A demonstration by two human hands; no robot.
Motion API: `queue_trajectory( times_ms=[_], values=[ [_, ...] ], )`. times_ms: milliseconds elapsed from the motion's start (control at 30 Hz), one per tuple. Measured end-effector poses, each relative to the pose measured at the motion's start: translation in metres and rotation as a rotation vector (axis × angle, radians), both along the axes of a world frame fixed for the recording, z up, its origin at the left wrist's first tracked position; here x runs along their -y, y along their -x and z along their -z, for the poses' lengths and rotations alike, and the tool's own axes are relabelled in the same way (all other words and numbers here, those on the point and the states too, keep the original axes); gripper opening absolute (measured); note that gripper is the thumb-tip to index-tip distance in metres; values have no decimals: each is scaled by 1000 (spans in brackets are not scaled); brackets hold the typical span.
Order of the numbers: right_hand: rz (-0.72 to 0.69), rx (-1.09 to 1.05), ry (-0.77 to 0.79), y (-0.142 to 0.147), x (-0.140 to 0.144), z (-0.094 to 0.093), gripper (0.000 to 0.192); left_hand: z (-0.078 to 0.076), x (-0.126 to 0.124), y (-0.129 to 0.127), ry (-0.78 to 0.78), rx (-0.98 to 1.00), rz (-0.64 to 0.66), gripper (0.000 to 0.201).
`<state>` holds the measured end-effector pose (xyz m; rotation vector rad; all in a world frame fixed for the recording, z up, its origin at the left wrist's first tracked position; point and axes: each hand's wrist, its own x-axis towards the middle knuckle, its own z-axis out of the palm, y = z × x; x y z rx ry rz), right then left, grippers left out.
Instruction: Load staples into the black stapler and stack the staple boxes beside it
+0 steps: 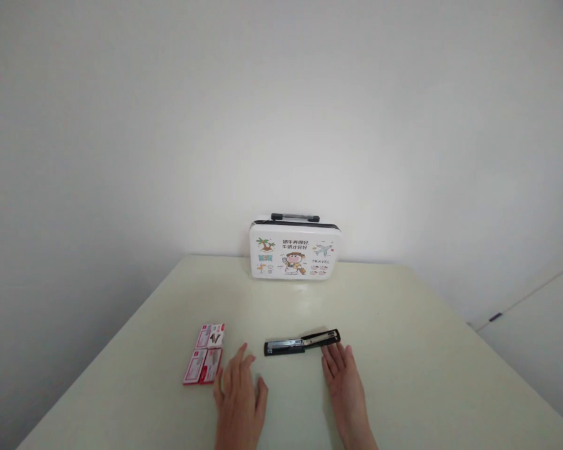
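Observation:
A black stapler (302, 342), swung fully open and flat, lies on the pale table (403, 350) in front of me. My right hand (344, 381) rests flat on the table just below the stapler's right end, fingertips close to it, holding nothing. My left hand (238, 394) lies flat with fingers apart, below and left of the stapler's left end. Several small red-and-white staple boxes (205, 361) sit just left of my left hand.
A small white case (294, 249) with cartoon travel pictures and a dark handle stands at the table's far edge against the white wall. A white cabinet (539, 337) stands past the table's right side.

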<state>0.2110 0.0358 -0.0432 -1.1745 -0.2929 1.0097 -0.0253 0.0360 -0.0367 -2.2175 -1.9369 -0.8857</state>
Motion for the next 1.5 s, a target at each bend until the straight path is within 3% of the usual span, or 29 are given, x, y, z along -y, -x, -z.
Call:
queue_trajectory(
  times_ms=[67,133,300,567,633,800,867,967,1300,1400,1500],
  values=[
    [10,-3,39,5,24,9,70,1,4,16,3,17,-203,46],
    [-20,47,88,15,46,19,75,8,10,33,25,-4,-300,47],
    [-223,327,150,47,76,31,77,26,25,53,60,-59,-222,35],
    [-434,444,77,45,73,28,71,6,12,54,30,4,-255,48],
    [-473,467,85,42,72,24,70,10,12,54,44,62,-162,44],
    [-682,529,128,45,55,3,64,9,19,19,266,254,467,40],
    [-716,620,142,45,45,-4,56,4,20,-2,312,261,606,46],
    [-703,729,150,36,34,-8,49,0,17,-18,307,252,622,54],
    [-666,994,227,-30,31,-13,34,3,5,-3,351,359,515,53],
    [-677,1112,224,-24,28,-26,23,5,6,-4,352,379,510,61],
    [-785,1266,169,-2,21,-43,17,7,6,-3,352,383,522,62]
  ],
)
